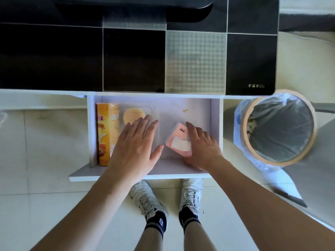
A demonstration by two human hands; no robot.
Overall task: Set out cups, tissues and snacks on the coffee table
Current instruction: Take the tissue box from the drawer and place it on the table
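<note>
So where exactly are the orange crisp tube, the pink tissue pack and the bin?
Tall orange cardboard crisp tube (106, 134), head view: middle of its side.
Small pink plastic tissue pack (178, 140), head view: its face.
Round lined waste bin (310, 124), head view: its rim.

I saw a lined waste bin (279, 127) standing on the pale tiled floor (45, 205) beside the table, with what looked like crumpled scraps inside, and white sneakers (192, 194) below.

Pink tissue pack (178, 140), orange snack can (106, 134)
</note>
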